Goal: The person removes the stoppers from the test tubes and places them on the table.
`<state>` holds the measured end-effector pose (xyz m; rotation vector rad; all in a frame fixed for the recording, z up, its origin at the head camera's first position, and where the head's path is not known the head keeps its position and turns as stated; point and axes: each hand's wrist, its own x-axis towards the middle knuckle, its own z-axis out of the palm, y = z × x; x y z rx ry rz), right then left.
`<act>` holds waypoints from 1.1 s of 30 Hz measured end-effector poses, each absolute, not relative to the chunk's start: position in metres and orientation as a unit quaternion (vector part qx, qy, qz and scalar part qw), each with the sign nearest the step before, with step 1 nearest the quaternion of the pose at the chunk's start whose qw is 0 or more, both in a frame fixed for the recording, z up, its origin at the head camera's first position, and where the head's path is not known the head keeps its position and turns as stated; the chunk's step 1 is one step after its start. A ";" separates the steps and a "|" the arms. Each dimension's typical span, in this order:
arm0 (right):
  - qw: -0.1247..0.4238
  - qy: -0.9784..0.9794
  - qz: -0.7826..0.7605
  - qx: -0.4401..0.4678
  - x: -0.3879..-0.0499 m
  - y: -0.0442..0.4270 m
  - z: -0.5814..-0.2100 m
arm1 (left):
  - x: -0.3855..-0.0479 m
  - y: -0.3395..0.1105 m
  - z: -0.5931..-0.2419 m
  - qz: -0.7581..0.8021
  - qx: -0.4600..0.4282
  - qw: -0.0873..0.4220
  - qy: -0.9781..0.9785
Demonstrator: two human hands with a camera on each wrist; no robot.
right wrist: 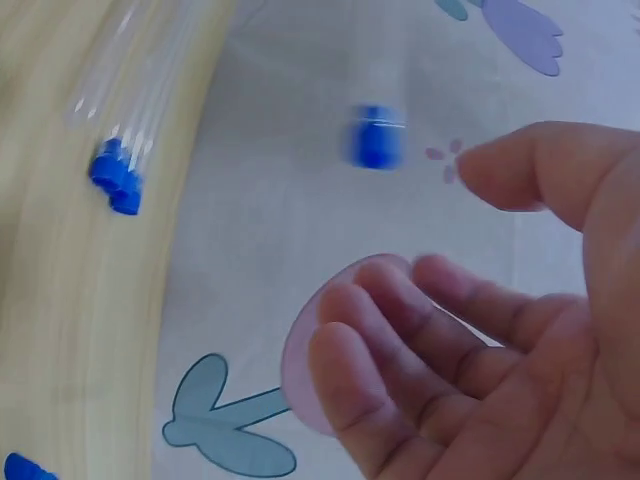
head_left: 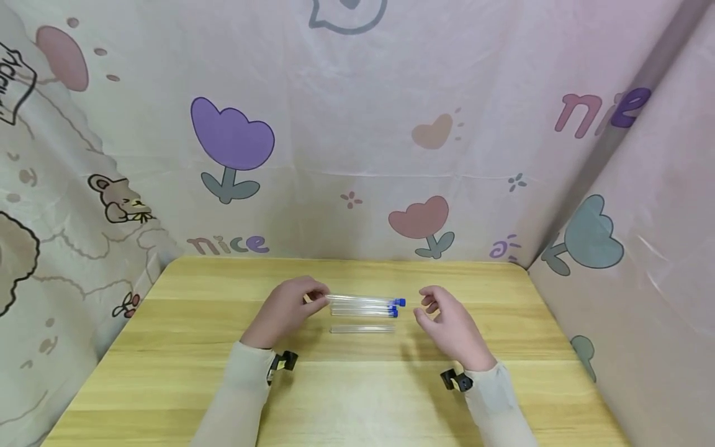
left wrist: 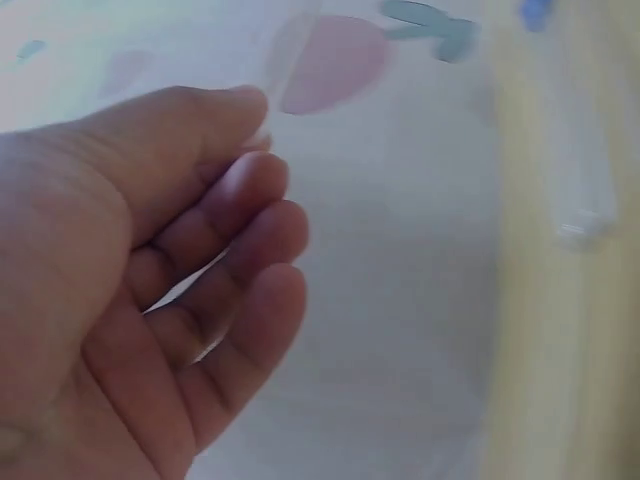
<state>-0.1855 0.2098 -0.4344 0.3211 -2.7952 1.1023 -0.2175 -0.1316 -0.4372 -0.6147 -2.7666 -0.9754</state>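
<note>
A clear test tube (head_left: 363,299) with a blue cap (right wrist: 375,140) is pinched at its far-from-cap end by the thumb and fingertips of my left hand (head_left: 293,307). It points right, above the table. My right hand (head_left: 444,326) hovers just beyond the cap, its fingers relaxed and apart, touching nothing. Below the held tube, other capped test tubes (head_left: 360,310) lie side by side, blue ends to the right. Nearer me lies a test tube (head_left: 363,329) with no cap visible. In the left wrist view, the held tube hardly shows past my left hand (left wrist: 200,260).
A loose-looking blue piece (right wrist: 28,467) lies on the wooden table (head_left: 357,403), cut off by the right wrist view's edge. Printed fabric (head_left: 335,143) hangs behind the table and along both sides. Each wrist wears a small black camera mount (head_left: 458,380).
</note>
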 end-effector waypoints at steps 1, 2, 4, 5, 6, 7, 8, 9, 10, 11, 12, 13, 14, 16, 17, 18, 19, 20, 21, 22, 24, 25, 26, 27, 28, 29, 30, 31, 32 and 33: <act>0.060 -0.918 0.377 0.109 -0.184 0.210 -0.433 | -0.214 -0.132 -0.431 -0.322 -0.213 0.091 -0.918; 0.057 -0.910 0.395 0.112 -0.182 0.209 -0.431 | -0.210 -0.133 -0.426 -0.323 -0.221 0.109 -0.914; 0.055 -0.895 0.426 0.123 -0.178 0.208 -0.428 | -0.202 -0.132 -0.416 -0.325 -0.237 0.140 -0.905; 0.057 -0.886 0.441 0.132 -0.175 0.208 -0.426 | -0.198 -0.132 -0.412 -0.327 -0.245 0.153 -0.900; 0.061 -0.876 0.457 0.144 -0.173 0.207 -0.424 | -0.194 -0.131 -0.408 -0.329 -0.253 0.165 -0.895; 0.069 -0.867 0.469 0.155 -0.171 0.207 -0.423 | -0.190 -0.130 -0.405 -0.331 -0.261 0.176 -0.890; 0.079 -0.857 0.483 0.165 -0.168 0.206 -0.421 | -0.187 -0.129 -0.402 -0.336 -0.268 0.186 -0.884; 0.091 -0.846 0.495 0.177 -0.166 0.205 -0.419 | -0.184 -0.128 -0.399 -0.339 -0.273 0.196 -0.879; 0.102 -0.834 0.509 0.188 -0.164 0.205 -0.417 | -0.181 -0.127 -0.397 -0.342 -0.278 0.205 -0.874; 0.112 -0.822 0.522 0.198 -0.163 0.204 -0.415 | -0.179 -0.127 -0.395 -0.343 -0.282 0.214 -0.870; 0.120 -0.810 0.536 0.207 -0.161 0.204 -0.413 | -0.177 -0.126 -0.393 -0.345 -0.284 0.222 -0.867; 0.127 -0.798 0.548 0.216 -0.160 0.203 -0.411 | -0.175 -0.125 -0.391 -0.345 -0.286 0.229 -0.864; 0.132 -0.788 0.558 0.224 -0.159 0.203 -0.409 | -0.174 -0.125 -0.390 -0.344 -0.287 0.235 -0.862; 0.138 -0.768 0.578 0.239 -0.158 0.202 -0.406 | -0.173 -0.124 -0.387 -0.341 -0.290 0.242 -0.861; 0.140 -0.760 0.587 0.243 -0.158 0.201 -0.405 | -0.172 -0.124 -0.386 -0.339 -0.292 0.245 -0.860; 0.140 -0.752 0.594 0.247 -0.158 0.200 -0.403 | -0.172 -0.123 -0.385 -0.337 -0.293 0.246 -0.860; 0.140 -0.746 0.602 0.249 -0.158 0.200 -0.402 | -0.172 -0.123 -0.385 -0.335 -0.294 0.247 -0.860; 0.139 -0.741 0.608 0.247 -0.159 0.199 -0.401 | -0.172 -0.123 -0.384 -0.335 -0.295 0.249 -0.860; 0.137 -0.738 0.615 0.242 -0.160 0.198 -0.400 | -0.172 -0.123 -0.384 -0.333 -0.295 0.251 -0.860; 0.136 -0.736 0.620 0.235 -0.161 0.197 -0.399 | -0.172 -0.123 -0.383 -0.332 -0.294 0.252 -0.860; 0.133 -0.737 0.626 0.216 -0.164 0.195 -0.397 | -0.172 -0.124 -0.382 -0.330 -0.292 0.256 -0.860; 0.129 -0.738 0.629 0.207 -0.166 0.193 -0.397 | -0.172 -0.124 -0.382 -0.328 -0.291 0.260 -0.861; 0.126 -0.739 0.632 0.198 -0.168 0.191 -0.397 | -0.172 -0.124 -0.382 -0.325 -0.288 0.264 -0.861; 0.124 -0.740 0.633 0.192 -0.170 0.189 -0.396 | -0.172 -0.125 -0.382 -0.323 -0.285 0.268 -0.862; 0.123 -0.740 0.634 0.186 -0.173 0.187 -0.396 | -0.173 -0.125 -0.381 -0.321 -0.284 0.270 -0.862; 0.122 -0.740 0.636 0.182 -0.174 0.186 -0.396 | -0.173 -0.125 -0.382 -0.319 -0.282 0.271 -0.863; 0.121 -0.740 0.637 0.179 -0.175 0.184 -0.396 | -0.174 -0.126 -0.382 -0.317 -0.280 0.272 -0.864; 0.121 -0.739 0.638 0.177 -0.177 0.183 -0.397 | -0.174 -0.126 -0.382 -0.316 -0.278 0.271 -0.866; 0.122 -0.740 0.638 0.177 -0.177 0.182 -0.397 | -0.175 -0.126 -0.383 -0.314 -0.276 0.270 -0.867; 0.124 -0.741 0.636 0.177 -0.177 0.182 -0.397 | -0.175 -0.126 -0.383 -0.314 -0.274 0.268 -0.868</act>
